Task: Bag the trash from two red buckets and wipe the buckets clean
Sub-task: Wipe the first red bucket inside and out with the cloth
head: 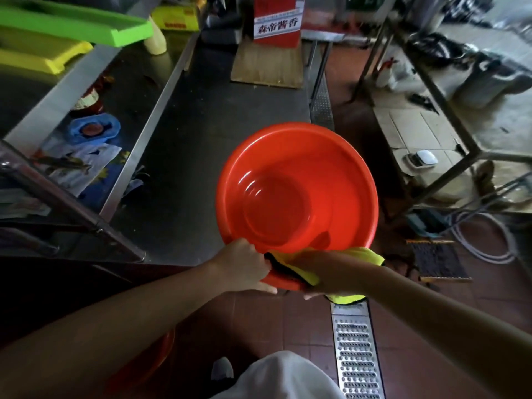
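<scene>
Forearms: both bare, reaching forward from the bottom edge over a white-clothed lap.
Left hand (244, 264): fingers curled over the near rim of the round red plastic bucket (298, 185), gripping it.
Right hand (322, 273): pressing a yellow cloth (302, 270) against that same near rim, fingers wrapped under it.
Bucket position: held tilted, open side toward the camera, above the red tile floor (288, 321) just beside the steel desk (207, 116); inside looks bare and shiny.
Second bucket: red edge (161, 349) low under the left forearm.
Floor drain: perforated metal grate (355, 352) right of the lap.
</scene>
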The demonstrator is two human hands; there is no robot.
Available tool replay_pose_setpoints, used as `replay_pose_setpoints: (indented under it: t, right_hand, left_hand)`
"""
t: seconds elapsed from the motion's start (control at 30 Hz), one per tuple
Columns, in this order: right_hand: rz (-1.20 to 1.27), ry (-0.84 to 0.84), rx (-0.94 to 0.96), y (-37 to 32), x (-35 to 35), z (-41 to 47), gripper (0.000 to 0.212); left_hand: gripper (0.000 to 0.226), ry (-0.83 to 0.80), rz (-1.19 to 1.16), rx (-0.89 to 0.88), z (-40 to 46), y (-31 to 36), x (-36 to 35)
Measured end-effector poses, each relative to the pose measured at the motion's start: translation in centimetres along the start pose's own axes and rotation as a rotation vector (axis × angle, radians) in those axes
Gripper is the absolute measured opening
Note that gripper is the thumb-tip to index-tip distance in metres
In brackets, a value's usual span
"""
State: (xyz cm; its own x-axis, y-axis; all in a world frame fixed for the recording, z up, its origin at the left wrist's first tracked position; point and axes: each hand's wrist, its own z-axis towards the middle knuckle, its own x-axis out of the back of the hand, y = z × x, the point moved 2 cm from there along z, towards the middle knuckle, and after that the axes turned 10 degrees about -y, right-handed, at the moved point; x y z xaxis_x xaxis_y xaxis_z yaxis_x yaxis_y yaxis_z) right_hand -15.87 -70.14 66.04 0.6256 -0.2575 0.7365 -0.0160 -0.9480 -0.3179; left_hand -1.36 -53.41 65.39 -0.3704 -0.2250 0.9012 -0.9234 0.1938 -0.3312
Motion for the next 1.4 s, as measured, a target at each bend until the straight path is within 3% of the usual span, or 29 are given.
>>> replay_pose_setpoints:
  t: [0.1,0.17,0.3,0.37,0.43,0.6,0.7,0.97,1.4]
  right_hand:
    - [0.223,0.021,-0.072,2.1,3.0,-0.3,0.072]
    - [0.18,0.119,-0.151,2.7,4.6,0.6,0.057]
    - [0.08,0.293,-0.244,2.6,8.1,3.9,0.073]
    - [-0.014,0.259,-0.277,2.5,9.1,5.9,0.091]
    - [-0.103,0.214,-0.314,2.5,9.6,7.6,0.095]
    - [-0.118,0.19,-0.375,2.9,11.0,9.2,0.058]
    - [-0.105,0.261,-0.36,3.1,11.9,8.4,0.055]
    - [-0.072,0.179,-0.437,3.3,13.0,7.9,0.049]
    - [-0.038,0.131,-0.498,3.8,10.7,12.5,0.032]
  left_hand:
    - [0.058,0.218,-0.012,0.007,-0.3,-0.5,0.3]
    - [0.055,0.286,-0.065,0.0,-0.4,-0.9,0.5]
    - [0.054,0.336,-0.118,-0.014,-0.5,-1.8,0.4]
    - [0.056,0.329,-0.131,0.007,-0.7,-2.1,0.1]
    - [0.054,0.309,-0.157,0.065,-0.9,-2.9,0.0]
    - [0.053,0.274,-0.238,0.139,-1.4,-4.3,-0.5]
    - [0.059,0.28,-0.315,0.194,-2.0,-4.9,-0.7]
    - [0.062,0.083,-0.368,0.339,-3.3,-9.7,-0.7]
    - [0.068,0.021,-0.492,0.3,-1.2,-14.3,-2.5]
